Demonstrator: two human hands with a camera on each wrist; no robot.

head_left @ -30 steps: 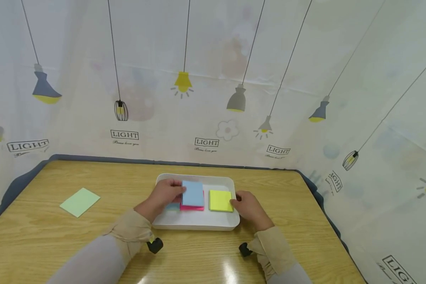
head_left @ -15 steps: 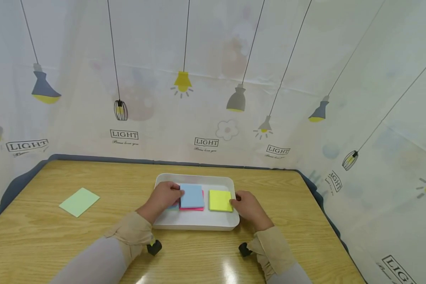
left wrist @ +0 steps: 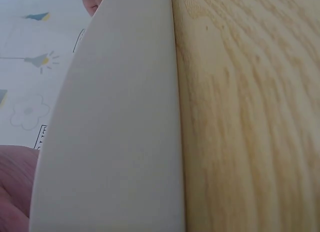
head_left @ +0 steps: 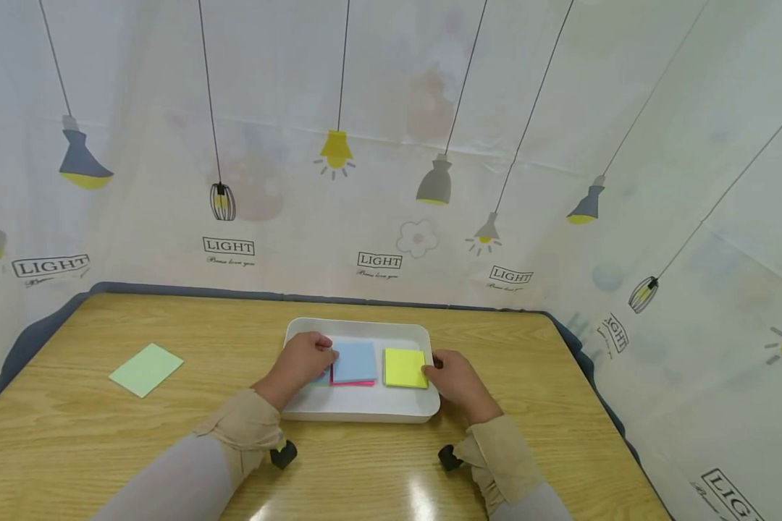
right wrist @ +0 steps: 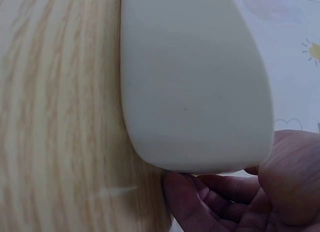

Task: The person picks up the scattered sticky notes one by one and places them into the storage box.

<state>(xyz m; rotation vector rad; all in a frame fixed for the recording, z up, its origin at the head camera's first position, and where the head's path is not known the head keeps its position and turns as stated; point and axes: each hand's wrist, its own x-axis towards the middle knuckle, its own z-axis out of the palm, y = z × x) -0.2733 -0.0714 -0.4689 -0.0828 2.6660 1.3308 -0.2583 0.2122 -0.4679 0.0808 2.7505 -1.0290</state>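
A white tray [head_left: 400, 412] lies on the table. My left hand [head_left: 300, 360] reaches over its left side and pinches the left edge of a blue sticky-note pad [head_left: 355, 362]. Beneath that pad a pink pad [head_left: 358, 383] shows as a thin strip along the lower edge. A pale bluish pad [head_left: 321, 379] is mostly hidden under the left hand. To the right in the tray lies a yellow sticky-note pad [head_left: 404, 367]. My right hand [head_left: 459, 376] grips the tray's right end, thumb over the rim; its curled fingers [right wrist: 187, 199] show below that end in the right wrist view.
A light green sheet or pad [head_left: 146, 370] lies on the wooden table [head_left: 215, 325], left of the tray. Behind the table hangs a white curtain [head_left: 287, 217] printed with lamps. The tray's near wall [left wrist: 115, 117] fills much of the left wrist view.
My left hand has brought the blue pad down and toward me, so it now covers most of the pink pad. The right hand and the tray have stayed in place.
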